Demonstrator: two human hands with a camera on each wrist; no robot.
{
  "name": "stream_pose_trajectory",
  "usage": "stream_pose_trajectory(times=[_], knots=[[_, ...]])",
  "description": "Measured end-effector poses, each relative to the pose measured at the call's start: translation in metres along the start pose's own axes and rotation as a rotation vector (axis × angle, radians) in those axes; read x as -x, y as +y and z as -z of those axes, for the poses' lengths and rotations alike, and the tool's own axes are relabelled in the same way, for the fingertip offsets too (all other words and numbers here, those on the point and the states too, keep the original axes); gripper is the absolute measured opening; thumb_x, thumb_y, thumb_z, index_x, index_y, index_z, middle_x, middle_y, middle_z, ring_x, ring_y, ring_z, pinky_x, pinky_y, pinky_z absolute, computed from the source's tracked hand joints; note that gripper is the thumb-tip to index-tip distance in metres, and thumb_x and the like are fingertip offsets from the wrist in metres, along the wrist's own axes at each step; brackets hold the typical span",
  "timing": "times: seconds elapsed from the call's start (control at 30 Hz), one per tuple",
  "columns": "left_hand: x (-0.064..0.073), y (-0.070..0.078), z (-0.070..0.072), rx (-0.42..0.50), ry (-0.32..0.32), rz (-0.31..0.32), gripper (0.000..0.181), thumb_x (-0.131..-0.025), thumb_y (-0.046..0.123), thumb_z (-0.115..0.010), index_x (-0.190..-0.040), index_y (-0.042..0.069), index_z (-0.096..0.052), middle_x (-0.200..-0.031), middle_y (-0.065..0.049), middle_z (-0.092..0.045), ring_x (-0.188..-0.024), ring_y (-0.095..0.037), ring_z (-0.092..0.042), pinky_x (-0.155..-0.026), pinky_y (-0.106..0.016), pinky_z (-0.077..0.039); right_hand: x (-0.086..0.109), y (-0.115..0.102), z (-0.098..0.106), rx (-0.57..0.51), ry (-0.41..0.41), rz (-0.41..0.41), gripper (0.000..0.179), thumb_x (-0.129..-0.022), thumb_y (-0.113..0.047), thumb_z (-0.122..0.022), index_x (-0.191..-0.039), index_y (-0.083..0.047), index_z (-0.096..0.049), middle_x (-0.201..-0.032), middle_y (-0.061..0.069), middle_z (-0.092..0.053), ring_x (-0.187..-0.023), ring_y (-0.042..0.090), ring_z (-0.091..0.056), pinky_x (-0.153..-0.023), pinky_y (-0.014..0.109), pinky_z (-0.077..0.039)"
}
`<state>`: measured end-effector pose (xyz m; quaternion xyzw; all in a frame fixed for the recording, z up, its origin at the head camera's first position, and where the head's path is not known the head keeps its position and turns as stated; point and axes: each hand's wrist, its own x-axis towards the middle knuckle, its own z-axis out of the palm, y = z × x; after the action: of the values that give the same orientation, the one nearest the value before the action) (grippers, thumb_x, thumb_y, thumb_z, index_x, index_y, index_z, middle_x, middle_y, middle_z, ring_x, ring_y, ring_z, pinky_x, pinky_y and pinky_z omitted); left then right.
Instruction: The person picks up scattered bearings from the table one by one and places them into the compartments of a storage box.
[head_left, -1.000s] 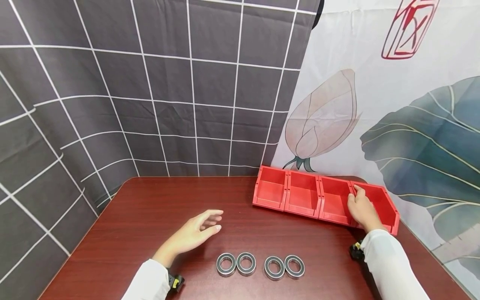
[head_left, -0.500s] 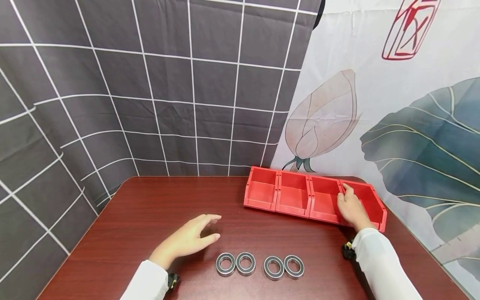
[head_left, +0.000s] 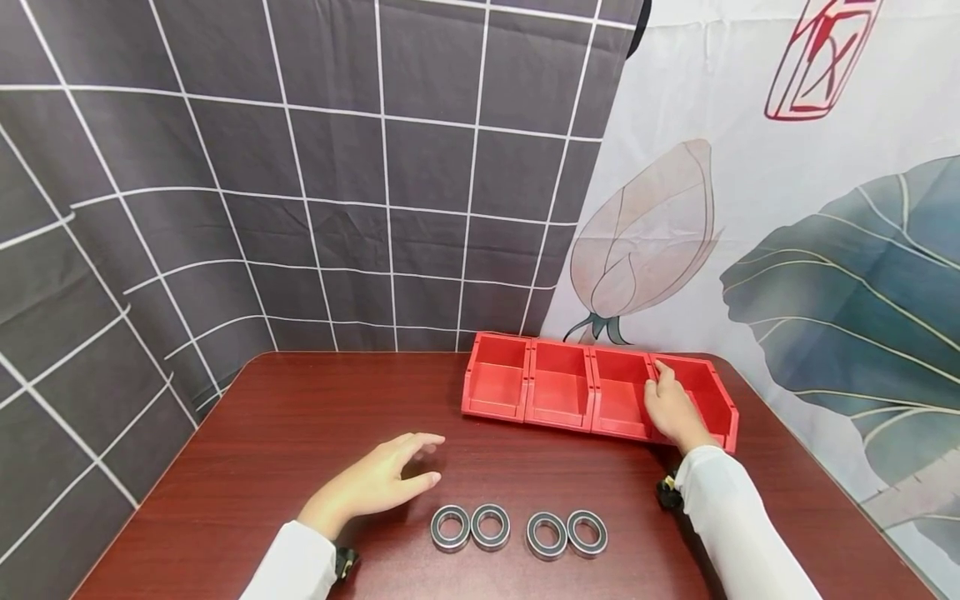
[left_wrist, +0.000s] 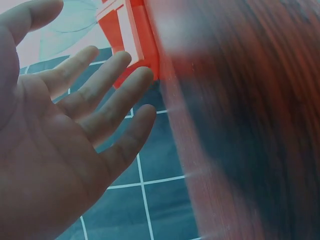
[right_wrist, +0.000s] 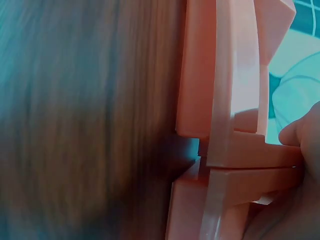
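A joined row of red storage bins (head_left: pixel 557 415) stands along the back right of the table. My right hand (head_left: pixel 672 408) grips the divider between the two rightmost bins. In the right wrist view, the thumb lies on one side of that red divider (right_wrist: pixel 255 155) and the rest of the hand (right_wrist: pixel 300 185) on the other. My left hand (head_left: pixel 375 477) hovers over the table with fingers spread, holding nothing; its palm (left_wrist: pixel 45 150) faces the camera in the left wrist view. Several ring-shaped ball bearings (head_left: pixel 491 527) lie flat in two pairs near the front.
The dark red wooden table (head_left: pixel 300 408) ends at a grey gridded cloth (head_left: pixel 427 167) behind and a white printed cloth (head_left: pixel 750 192) at the right. A black wrist camera (head_left: pixel 667 492) sits at the right sleeve.
The red bin row has slid left along the back of the table, with my right hand moving along on its divider. My left hand has shifted only slightly; the bearings look unmoved.
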<state>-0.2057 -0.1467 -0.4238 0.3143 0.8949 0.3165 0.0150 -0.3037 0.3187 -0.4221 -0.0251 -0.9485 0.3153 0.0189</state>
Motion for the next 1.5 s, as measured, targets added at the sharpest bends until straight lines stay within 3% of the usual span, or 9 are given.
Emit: stream_pose_trajectory(times=[0.27,0.43,0.7,1.23,1.5], knots=[[-0.001,-0.002,-0.001,0.003,-0.012,0.000,0.051,-0.093,0.040,-0.060,-0.134,0.009,-0.052,-0.121,-0.007,-0.061,-0.108,-0.024,-0.062,-0.092,-0.043,-0.050,-0.003,-0.019,-0.011,-0.019,-0.010,-0.001,0.061,-0.103,-0.027,-0.023,-0.152,0.003,-0.001,-0.149,0.035,-0.022,-0.132,0.051,-0.030,-0.107,0.065,-0.023],[0.000,-0.003,-0.002,0.007,-0.035,0.029,0.053,-0.093,0.042,-0.060,-0.135,0.011,-0.052,-0.123,-0.005,-0.060,-0.108,-0.022,-0.061,-0.093,-0.043,-0.049,-0.006,-0.029,-0.018,-0.061,-0.058,0.005,0.062,-0.103,-0.028,-0.023,-0.152,0.001,0.001,-0.151,0.033,-0.019,-0.134,0.049,-0.028,-0.108,0.065,-0.021],[0.001,-0.005,-0.003,-0.001,-0.028,0.023,0.053,-0.093,0.041,-0.061,-0.135,0.010,-0.052,-0.122,-0.007,-0.058,-0.106,-0.023,-0.061,-0.092,-0.043,-0.050,-0.011,-0.044,-0.032,-0.083,-0.097,0.033,0.063,-0.102,-0.026,-0.026,-0.152,0.000,0.001,-0.151,0.031,-0.020,-0.134,0.047,-0.029,-0.108,0.064,-0.023],[0.001,-0.001,-0.002,-0.001,-0.059,0.016,0.053,-0.094,0.041,-0.060,-0.135,0.009,-0.052,-0.124,-0.009,-0.059,-0.108,-0.023,-0.061,-0.094,-0.043,-0.049,-0.022,-0.057,-0.045,-0.048,-0.088,0.085,0.063,-0.101,-0.026,-0.029,-0.153,-0.003,-0.002,-0.151,0.027,-0.024,-0.131,0.043,-0.035,-0.107,0.063,-0.028],[0.003,0.003,-0.002,0.011,-0.112,0.017,0.052,-0.093,0.041,-0.061,-0.133,0.011,-0.053,-0.122,-0.006,-0.059,-0.105,-0.021,-0.061,-0.093,-0.039,-0.050,-0.025,-0.067,-0.056,-0.038,-0.091,0.090,0.065,-0.101,-0.029,-0.030,-0.154,-0.005,-0.002,-0.153,0.026,-0.023,-0.135,0.043,-0.031,-0.106,0.063,-0.027]])
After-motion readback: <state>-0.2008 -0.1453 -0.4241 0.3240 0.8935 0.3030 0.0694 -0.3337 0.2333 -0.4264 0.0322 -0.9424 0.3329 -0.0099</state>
